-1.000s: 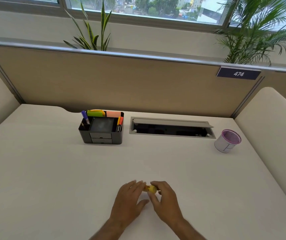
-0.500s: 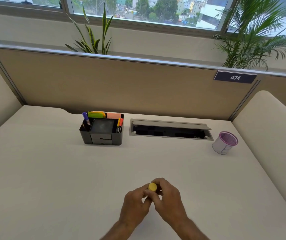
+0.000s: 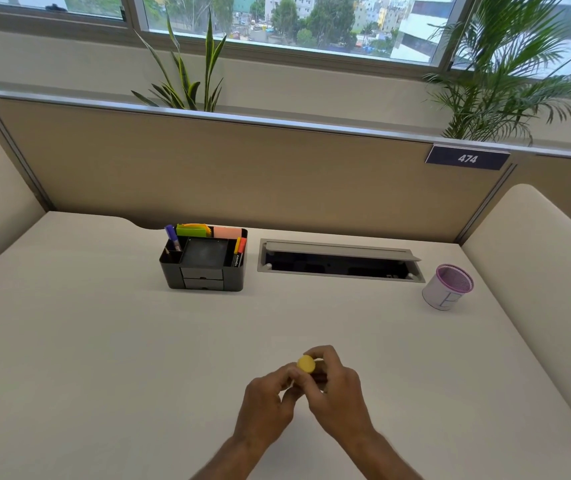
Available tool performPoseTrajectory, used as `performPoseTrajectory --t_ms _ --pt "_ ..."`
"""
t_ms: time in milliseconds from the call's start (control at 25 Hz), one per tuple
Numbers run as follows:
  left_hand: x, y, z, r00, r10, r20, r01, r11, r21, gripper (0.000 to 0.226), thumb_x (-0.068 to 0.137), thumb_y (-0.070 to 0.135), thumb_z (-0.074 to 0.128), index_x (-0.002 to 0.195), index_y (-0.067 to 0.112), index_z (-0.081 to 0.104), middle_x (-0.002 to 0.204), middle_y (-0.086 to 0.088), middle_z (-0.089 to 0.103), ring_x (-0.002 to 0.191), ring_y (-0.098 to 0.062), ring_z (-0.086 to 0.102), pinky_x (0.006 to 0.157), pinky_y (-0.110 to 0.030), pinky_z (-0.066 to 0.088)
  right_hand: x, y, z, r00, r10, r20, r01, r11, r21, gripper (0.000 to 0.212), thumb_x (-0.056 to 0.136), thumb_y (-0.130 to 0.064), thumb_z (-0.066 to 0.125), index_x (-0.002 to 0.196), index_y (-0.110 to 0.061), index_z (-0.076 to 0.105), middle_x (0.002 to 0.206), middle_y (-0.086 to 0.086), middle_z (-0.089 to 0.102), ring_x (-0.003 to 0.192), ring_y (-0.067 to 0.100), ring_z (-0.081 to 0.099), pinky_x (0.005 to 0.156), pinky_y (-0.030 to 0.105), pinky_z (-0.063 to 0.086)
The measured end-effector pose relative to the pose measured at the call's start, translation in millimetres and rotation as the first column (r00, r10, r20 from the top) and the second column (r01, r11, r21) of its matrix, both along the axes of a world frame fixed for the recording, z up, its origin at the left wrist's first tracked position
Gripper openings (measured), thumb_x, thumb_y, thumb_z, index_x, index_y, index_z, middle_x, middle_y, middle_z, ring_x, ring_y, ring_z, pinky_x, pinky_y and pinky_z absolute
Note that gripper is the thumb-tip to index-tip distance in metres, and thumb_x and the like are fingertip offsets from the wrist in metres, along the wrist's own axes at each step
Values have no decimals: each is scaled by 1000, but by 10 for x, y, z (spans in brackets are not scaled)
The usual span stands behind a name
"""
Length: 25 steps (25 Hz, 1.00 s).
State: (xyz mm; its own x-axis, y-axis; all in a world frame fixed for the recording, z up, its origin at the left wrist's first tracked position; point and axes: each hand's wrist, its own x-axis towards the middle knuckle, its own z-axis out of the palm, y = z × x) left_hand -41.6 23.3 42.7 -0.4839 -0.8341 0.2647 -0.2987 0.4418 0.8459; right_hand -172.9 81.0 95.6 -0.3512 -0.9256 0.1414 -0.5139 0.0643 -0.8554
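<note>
A small object with a round yellow end [image 3: 306, 363] is held just above the white desk [image 3: 104, 358], near its front middle. My right hand [image 3: 337, 393] grips it, fingers curled round its body, which is mostly hidden. My left hand [image 3: 270, 398] sits beside it on the left, fingertips pinching the object's lower part. The yellow end faces up toward the camera.
A black desk organiser [image 3: 204, 259] with markers and sticky notes stands at the back centre-left. An open cable tray [image 3: 341, 261] lies to its right. A purple-rimmed mesh cup [image 3: 448, 287] stands at the back right. Padded side panels border the desk on both sides.
Both hands lifted from lying flat on the desk around the yellow object to holding it raised between them. The yellow end now points upward.
</note>
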Motion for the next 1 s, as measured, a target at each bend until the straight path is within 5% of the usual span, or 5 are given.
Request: performPoseTrajectory --t_ms 320,600,720,840,1000 --pt "2 -115 -72 998 57 -27 -56 998 39 30 84 20 80 107 32 65 104 32 69 88 -5 70 79 -32 60 -40 -92 174 812 -240 532 244 968 65 32 70 -50 78 88 -24 72 88 2 78 86 20 74 69 34 63" --pt "-28 -139 -135 997 72 -30 -71 996 54 22 84 27 78 103 31 67 92 20 73 85 -9 70 77 -33 59 -214 -183 154 158 -341 927 109 939 327 33 88 -29 70 96 2 72 98 22 77 85 27 77 72 37 63" --pt "-13 -152 -167 996 84 -21 -83 995 64 24 84 24 80 104 30 68 92 19 75 87 -7 70 78 -32 59 -303 -209 79 11 -345 938 78 936 343 27 90 -17 68 101 7 66 105 27 73 84 32 77 67 36 66" --pt "14 -175 -192 994 109 -8 -108 991 85 27 83 23 81 104 32 67 96 26 73 89 -4 69 78 -26 57 -364 -243 -47 220 -382 898 99 924 369 28 81 -7 78 101 8 66 98 26 73 84 32 76 66 33 65" --pt "54 -207 -236 991 132 20 -134 984 117 25 83 23 82 102 32 68 93 29 72 90 -2 68 78 -21 55 -384 -266 -230 900 -334 282 208 895 396 40 69 -19 90 104 -11 74 92 6 76 76 17 74 72 24 59"
